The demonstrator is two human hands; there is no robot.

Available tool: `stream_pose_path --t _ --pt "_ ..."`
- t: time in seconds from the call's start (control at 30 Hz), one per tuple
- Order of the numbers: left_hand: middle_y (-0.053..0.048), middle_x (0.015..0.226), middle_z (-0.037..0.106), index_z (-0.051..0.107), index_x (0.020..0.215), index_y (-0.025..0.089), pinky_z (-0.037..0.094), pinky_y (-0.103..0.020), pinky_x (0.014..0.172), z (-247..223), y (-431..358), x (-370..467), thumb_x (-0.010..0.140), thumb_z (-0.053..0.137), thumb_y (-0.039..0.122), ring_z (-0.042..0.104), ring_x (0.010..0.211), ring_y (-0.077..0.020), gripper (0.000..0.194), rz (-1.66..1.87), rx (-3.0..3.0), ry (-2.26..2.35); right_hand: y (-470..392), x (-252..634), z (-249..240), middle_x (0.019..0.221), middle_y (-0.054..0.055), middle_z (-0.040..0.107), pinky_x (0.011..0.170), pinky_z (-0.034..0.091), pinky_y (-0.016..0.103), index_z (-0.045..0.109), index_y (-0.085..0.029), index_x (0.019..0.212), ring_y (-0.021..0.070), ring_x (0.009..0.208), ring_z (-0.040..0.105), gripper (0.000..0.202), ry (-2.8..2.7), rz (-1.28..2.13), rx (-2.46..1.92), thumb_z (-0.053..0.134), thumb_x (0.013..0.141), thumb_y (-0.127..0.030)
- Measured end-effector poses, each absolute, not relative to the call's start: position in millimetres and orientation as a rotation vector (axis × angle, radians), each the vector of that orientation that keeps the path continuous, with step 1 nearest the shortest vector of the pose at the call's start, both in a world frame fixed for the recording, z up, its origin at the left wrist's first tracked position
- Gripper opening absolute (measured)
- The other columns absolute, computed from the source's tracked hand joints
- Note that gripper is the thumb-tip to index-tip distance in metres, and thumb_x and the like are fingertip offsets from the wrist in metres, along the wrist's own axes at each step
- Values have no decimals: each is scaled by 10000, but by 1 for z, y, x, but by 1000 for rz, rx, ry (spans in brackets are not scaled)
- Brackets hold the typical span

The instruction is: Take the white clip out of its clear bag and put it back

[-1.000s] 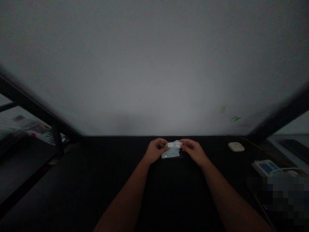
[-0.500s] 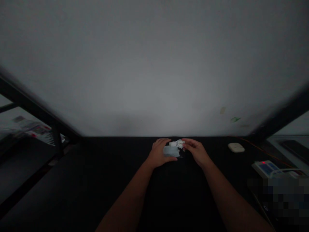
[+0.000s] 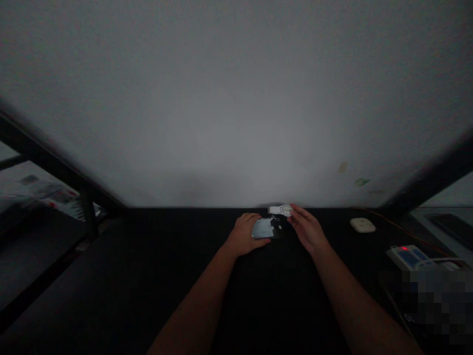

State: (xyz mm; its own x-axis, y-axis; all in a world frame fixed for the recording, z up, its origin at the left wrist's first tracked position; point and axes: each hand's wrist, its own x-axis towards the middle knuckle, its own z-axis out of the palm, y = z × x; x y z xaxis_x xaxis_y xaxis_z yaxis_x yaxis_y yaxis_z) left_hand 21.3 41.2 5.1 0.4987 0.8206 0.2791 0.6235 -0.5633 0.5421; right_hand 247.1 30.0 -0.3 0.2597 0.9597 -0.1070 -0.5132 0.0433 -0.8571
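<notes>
Along the surface's [image 3: 166, 276] far edge, a watch [image 3: 286, 211] is pinched by the right hand [image 3: 308, 230], strap [image 3: 274, 210] leftward; a packet [image 3: 262, 228] is spanned by the wide-spread left hand [image 3: 243, 235].

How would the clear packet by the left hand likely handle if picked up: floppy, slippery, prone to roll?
The clear packet looks flat and thin, so it is probably light and unlikely to roll. Its see-through margin suggests plastic film, perhaps bendy and slightly slippery. The pale insert may stiffen the middle.
</notes>
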Motion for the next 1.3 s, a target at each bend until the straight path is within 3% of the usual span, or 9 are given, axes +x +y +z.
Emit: stream_pose_path --t 0.17,0.37,0.53,0.67,0.87,1.0,1.17,1.3 --pt "-137 1385 499 646 1170 194 437 -479 1087 0 45 18 670 837 332 520 1280 -332 552 1064 2257 1348 33 256 -4 858 0 767 668 602 229 769 -232 832 139 749 691 287 -449 1268 -854 913 584 -223" --pt "-109 1314 505 666 1124 214 452 -484 1088 -4 51 14 718 825 325 519 1272 -310 450 1292 2118 1410 35 258 -4 771 -27 745 642 603 211 767 -248 789 107 654 657 289 -406 1249 -839 933 553 -238" --pt "-112 1375 456 635 1226 227 433 -479 1112 -4 47 16 688 853 375 493 1312 -323 599 1191 2162 1313 29 248 3 835 5 760 661 581 249 784 -231 808 129 694 656 343 -610 1318 -943 945 513 -301" --pt "-119 1407 457 587 1299 223 425 -476 1121 -2 44 20 683 855 369 479 1333 -326 686 1094 2198 1222 26 243 3 840 38 759 649 539 298 790 -212 839 152 679 637 310 -815 1348 -1013 883 588 -368" --pt "-151 1369 488 481 1344 168 408 -473 1127 2 39 26 667 815 227 487 1311 -309 757 1066 2191 1094 25 239 0 667 16 698 508 394 256 785 -200 892 124 546 519 280 -1185 1241 -1149 759 682 -384" --pt "-140 1335 487 466 1279 186 409 -468 1113 4 36 28 629 769 146 502 1281 -301 718 1017 2183 1016 23 237 2 754 21 714 509 400 262 774 -210 863 117 533 494 263 -1300 1198 -1191 744 669 -386" --pt "-131 1346 423 475 1207 207 420 -443 1087 7 34 28 573 706 47 441 1323 -306 693 912 2216 959 23 235 6 640 -11 647 493 368 260 759 -214 795 109 498 450 241 -1275 1148 -1229 751 653 -409" --pt "-96 1210 498 507 1133 212 479 -416 977 11 33 29 584 636 11 531 1162 -270 599 925 2220 986 23 235 6 638 -4 659 496 380 266 754 -206 802 117 503 463 279 -1264 1129 -1260 759 653 -441"
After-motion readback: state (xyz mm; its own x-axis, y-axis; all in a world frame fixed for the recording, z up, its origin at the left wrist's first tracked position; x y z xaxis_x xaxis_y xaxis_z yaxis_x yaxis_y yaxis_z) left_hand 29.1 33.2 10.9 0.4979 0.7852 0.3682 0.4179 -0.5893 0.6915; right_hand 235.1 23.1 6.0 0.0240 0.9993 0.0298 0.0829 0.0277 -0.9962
